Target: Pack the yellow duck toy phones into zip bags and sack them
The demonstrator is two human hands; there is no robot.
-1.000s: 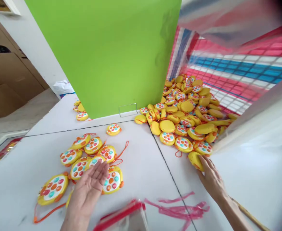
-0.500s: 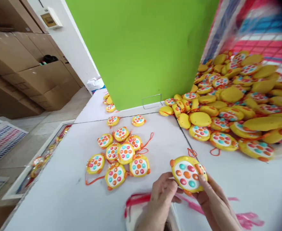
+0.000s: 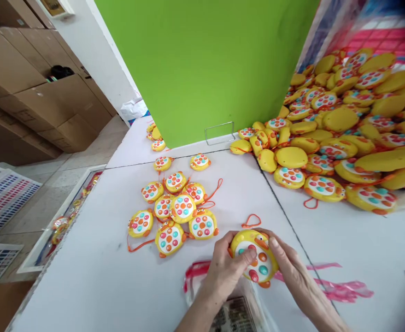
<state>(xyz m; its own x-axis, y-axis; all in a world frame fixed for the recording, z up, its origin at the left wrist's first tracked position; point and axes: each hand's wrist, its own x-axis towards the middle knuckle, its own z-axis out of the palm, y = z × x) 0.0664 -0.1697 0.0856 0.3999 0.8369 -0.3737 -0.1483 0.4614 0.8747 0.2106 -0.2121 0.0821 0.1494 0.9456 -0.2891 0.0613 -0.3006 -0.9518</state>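
Probably light, stiff and slightly slippery, the yellow duck-shaped button toy (image 3: 262, 269) sits clasped between the left hand (image 3: 227, 266), thumb across its face, and the right hand (image 3: 288, 265), over the near red-edged clear bag (image 3: 245, 304); its rounded rim offers the surest hold

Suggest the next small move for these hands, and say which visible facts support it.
Perhaps the left thumb should press down on the toy: the left hand and right hand hold it between them, its buttons face the camera, and that thumb lies over its buttoned side.
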